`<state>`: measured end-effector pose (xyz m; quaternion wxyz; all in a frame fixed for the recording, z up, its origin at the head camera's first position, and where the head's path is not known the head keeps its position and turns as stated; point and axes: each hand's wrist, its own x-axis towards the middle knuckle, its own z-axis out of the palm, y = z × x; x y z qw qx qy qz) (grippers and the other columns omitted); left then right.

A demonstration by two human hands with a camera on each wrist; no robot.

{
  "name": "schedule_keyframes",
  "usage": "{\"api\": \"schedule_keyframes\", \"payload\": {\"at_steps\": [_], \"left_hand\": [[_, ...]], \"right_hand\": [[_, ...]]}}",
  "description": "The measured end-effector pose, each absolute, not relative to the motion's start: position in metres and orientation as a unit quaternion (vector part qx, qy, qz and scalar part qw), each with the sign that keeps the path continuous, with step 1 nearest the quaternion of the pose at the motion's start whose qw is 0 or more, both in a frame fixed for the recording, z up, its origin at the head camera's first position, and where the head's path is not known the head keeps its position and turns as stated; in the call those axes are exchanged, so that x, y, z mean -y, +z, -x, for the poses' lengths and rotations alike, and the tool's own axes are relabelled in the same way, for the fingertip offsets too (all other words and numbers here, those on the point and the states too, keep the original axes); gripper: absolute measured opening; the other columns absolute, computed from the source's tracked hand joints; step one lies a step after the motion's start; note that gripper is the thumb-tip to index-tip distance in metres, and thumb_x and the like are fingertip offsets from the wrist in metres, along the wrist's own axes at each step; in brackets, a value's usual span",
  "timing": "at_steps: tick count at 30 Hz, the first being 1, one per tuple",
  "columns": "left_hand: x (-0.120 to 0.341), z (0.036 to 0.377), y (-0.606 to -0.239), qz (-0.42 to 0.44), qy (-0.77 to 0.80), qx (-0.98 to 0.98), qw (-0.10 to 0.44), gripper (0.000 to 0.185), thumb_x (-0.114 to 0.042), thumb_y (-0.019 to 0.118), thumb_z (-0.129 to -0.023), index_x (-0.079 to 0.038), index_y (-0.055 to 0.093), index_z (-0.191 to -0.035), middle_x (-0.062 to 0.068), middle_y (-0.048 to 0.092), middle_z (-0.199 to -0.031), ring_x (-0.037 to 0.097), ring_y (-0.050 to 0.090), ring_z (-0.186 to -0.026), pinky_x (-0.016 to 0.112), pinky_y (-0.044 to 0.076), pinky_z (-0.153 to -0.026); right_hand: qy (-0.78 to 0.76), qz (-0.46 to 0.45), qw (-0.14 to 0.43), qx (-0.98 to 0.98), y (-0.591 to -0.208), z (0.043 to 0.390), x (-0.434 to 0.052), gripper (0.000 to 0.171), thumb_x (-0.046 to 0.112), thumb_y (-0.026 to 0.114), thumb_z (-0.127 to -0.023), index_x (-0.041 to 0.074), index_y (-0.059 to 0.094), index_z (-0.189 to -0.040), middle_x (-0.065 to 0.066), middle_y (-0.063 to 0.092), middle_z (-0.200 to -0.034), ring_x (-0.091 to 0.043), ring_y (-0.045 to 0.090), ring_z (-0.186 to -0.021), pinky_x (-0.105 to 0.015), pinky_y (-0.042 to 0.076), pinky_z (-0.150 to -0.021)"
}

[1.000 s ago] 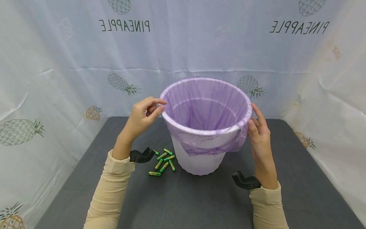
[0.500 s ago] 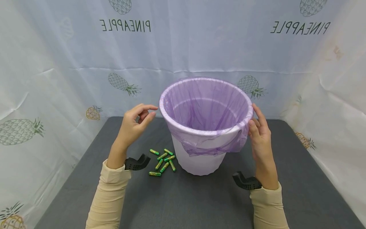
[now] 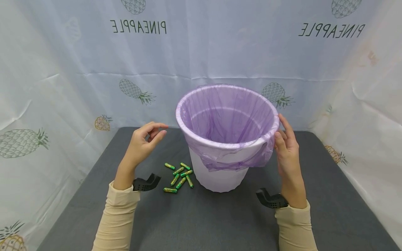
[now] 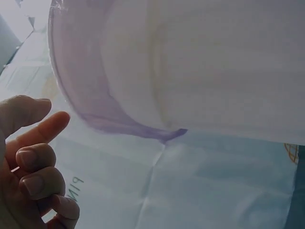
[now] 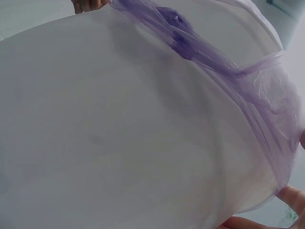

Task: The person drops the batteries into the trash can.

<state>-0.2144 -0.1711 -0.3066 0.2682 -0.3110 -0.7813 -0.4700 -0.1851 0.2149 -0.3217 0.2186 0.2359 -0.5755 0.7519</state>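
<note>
- Standing on the dark grey tabletop (image 3: 220,223), a white plastic bin (image 3: 218,177) sits near the middle, upright, its mouth open toward the head camera.
- A purple bin liner (image 3: 226,118) lines the inside of the bin and folds out over the rim; on the near right side a loose flap of it hangs down the outer wall.
- The right hand (image 3: 286,148) is against the right edge of the rim, fingers fairly straight and pointing up, touching the liner where it drapes over the rim; I cannot tell whether the thumb pinches the plastic.
- From the right wrist view the bin wall fills nearly the whole picture, with the liner bunched along the upper right, and only bits of fingertips (image 5: 290,195) peek in at the lower right edge.
- The left hand (image 3: 142,144) hovers apart from the bin, to the left of the rim, holding nothing; the fingers are loosely curled with the forefinger reaching toward the bin.
- The left wrist view shows those curled fingers (image 4: 35,164) in the lower left corner, clear of the bin's lined rim above them.
- A small heap of green and gold batteries (image 3: 179,176) lies on the tabletop just left of the bin's base.
- A pale curtain printed with pineapples (image 3: 94,69) hangs behind and to both sides.
</note>
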Motion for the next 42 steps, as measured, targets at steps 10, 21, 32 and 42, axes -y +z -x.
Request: {"api": "schedule_keyframes", "payload": {"at_steps": [10,21,32,42], "left_hand": [[0.182,0.216,-0.325,0.281,-0.481,0.801,0.220,0.019,0.007,0.060,-0.088,0.001,0.069,-0.105,-0.009,0.034,-0.067,0.002,0.032,-0.059,0.022,0.031,-0.059],[0.192,0.219,-0.347,0.258,-0.484,0.817,0.178,0.019,0.004,0.059,-0.091,0.000,0.068,-0.107,-0.008,0.034,-0.067,0.002,0.031,-0.057,0.024,0.031,-0.055],[0.200,0.222,-0.363,0.240,-0.487,0.830,0.126,0.017,-0.002,0.060,-0.092,-0.001,0.067,-0.107,-0.008,0.036,-0.068,0.003,0.031,-0.056,0.025,0.032,-0.054],[0.211,0.232,-0.385,0.221,-0.483,0.844,0.076,0.017,-0.008,0.061,-0.093,-0.004,0.067,-0.109,-0.004,0.037,-0.068,0.004,0.032,-0.055,0.025,0.032,-0.052]], "right_hand": [[0.750,-0.241,0.218,0.576,-0.321,0.186,-0.215,0.051,0.009,0.049,-0.100,0.011,0.036,-0.149,0.005,0.068,-0.106,-0.004,0.059,-0.088,-0.016,0.048,-0.078],[0.750,-0.238,0.219,0.577,-0.321,0.186,-0.215,0.050,0.009,0.049,-0.100,0.011,0.036,-0.149,0.005,0.068,-0.108,-0.004,0.060,-0.091,-0.016,0.049,-0.080],[0.752,-0.244,0.214,0.574,-0.321,0.186,-0.215,0.051,0.009,0.048,-0.100,0.011,0.035,-0.149,0.006,0.068,-0.105,-0.003,0.059,-0.089,-0.016,0.048,-0.080],[0.752,-0.234,0.213,0.578,-0.321,0.184,-0.215,0.051,0.010,0.049,-0.100,0.011,0.035,-0.149,0.007,0.068,-0.106,-0.003,0.060,-0.091,-0.016,0.048,-0.081]]}}
